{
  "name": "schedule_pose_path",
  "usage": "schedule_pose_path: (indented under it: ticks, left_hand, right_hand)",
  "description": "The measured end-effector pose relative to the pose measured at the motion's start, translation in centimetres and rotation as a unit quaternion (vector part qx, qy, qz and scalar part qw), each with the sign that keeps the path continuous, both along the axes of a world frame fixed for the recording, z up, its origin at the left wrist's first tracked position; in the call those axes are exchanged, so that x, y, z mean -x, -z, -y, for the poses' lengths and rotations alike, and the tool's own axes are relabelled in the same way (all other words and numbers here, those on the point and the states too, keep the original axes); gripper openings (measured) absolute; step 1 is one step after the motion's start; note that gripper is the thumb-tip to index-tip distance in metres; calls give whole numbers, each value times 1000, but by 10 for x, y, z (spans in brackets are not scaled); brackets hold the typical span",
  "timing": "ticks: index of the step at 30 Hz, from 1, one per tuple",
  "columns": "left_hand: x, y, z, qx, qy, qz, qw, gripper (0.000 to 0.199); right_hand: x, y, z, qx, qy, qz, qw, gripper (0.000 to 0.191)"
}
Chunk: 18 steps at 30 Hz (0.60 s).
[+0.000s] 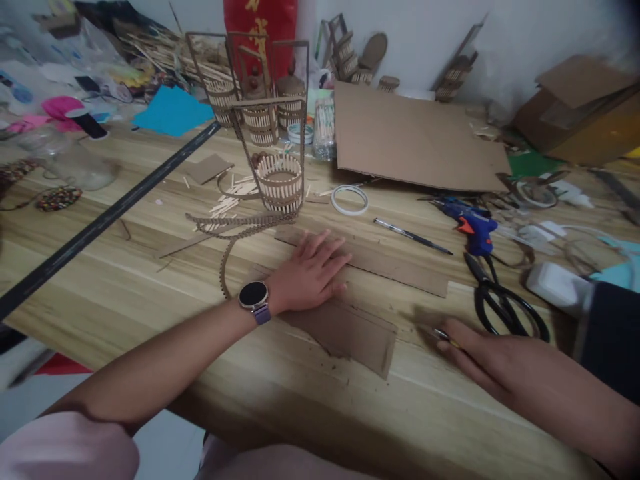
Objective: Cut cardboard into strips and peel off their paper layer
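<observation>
Pale wall (425,27) and a red banner (240,13) back a wood-grain tabletop (425,400), its far side crowded with craft supplies. Seen from the head, the work looks partway along: the nearest slatted basket (281,193) stands with its tall handle fitted, and more baskets of the same kind stand behind it. A long cardboard strip (400,272) and a shorter cardboard piece (355,337) lie flat and separate, joined to nothing; some edges of the shorter one look rough, so these two seem to be unfinished stock. Loose ridged strips (250,227) curl beside the basket.

Both cardboard parts sit by the left hand (310,273), which is palm down with its fingers spread wide, grasping nothing. Those fingers reach over the long strip, while the shorter piece extends from below the palm toward the wearer. To the right of that piece and apart from it, the right hand (475,353) has its fingers closed around a small slim tool (447,337) with a metal-looking part; blur hides what kind. Black-handled scissors (510,310) lie just beyond that hand, with a blue glue gun (475,227) past them and a pen (413,236) to their left.
</observation>
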<state>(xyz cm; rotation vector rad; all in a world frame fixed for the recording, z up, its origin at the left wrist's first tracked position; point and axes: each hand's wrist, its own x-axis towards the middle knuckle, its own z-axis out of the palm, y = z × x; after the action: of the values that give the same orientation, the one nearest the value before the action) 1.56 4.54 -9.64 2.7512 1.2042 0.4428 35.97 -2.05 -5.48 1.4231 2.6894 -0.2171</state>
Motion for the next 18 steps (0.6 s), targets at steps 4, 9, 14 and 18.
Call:
schedule_pose_path:
  ticks: [4, 9, 14, 18]
  left_hand:
    - [0, 0, 0, -14, -7, -1, 1000, 55]
    - [0, -2, 0, -15, -11, -3, 1000, 53]
    - [-1, -2, 0, -14, -12, -5, 1000, 51]
    - [-2, -2, -1, -18, -10, -9, 1000, 50]
  right_hand:
    - [60, -12, -13, 17, -67, 27, 997, 22]
    - [122, -21, -29, 32, -92, 136, 986, 24]
    - [131, -23, -34, 27, -104, 144, 984, 21]
    - [131, -23, -34, 34, -104, 149, 983, 20]
